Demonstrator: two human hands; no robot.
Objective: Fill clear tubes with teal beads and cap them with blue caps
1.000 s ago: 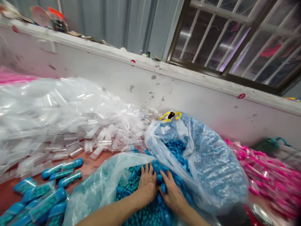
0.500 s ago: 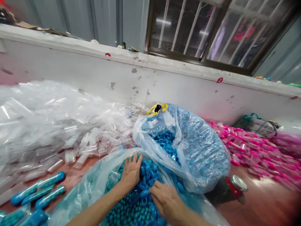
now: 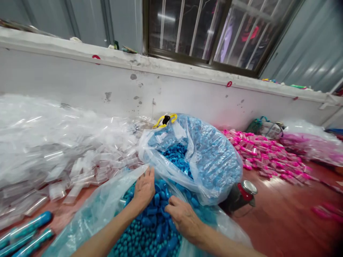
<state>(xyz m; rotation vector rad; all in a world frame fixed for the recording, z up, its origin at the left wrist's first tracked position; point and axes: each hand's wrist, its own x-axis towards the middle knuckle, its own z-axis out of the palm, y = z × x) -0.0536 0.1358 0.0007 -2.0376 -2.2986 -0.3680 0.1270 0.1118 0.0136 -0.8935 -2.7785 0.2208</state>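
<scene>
— Where do we have our hands?

— Both are in the near clear plastic bag (image 3: 99, 210), on the heap of blue caps (image 3: 158, 217). Our left hand (image 3: 144, 188) lies palm down at the far edge of the heap, fingers spread flat on the caps and touching the bag's rim. Our right hand (image 3: 182, 219) sits just to the right and nearer, fingers curled and pressed together on a few caps; we cannot tell which cap the grip pinches.

— And around us?

— Just beyond, a second bag of blue caps (image 3: 209, 164) leans against the near one, a yellow tie (image 3: 164, 120) at its top. Far left, a heap of clear tubes (image 3: 53, 142) spreads over the red counter (image 3: 281, 214). Filled blue tubes (image 3: 26, 232) lie near left. On the right, a small red can (image 3: 245, 191) lies beside the second bag, and pink tubes (image 3: 265, 155) pile up farther right, below the white wall (image 3: 80, 82).
</scene>
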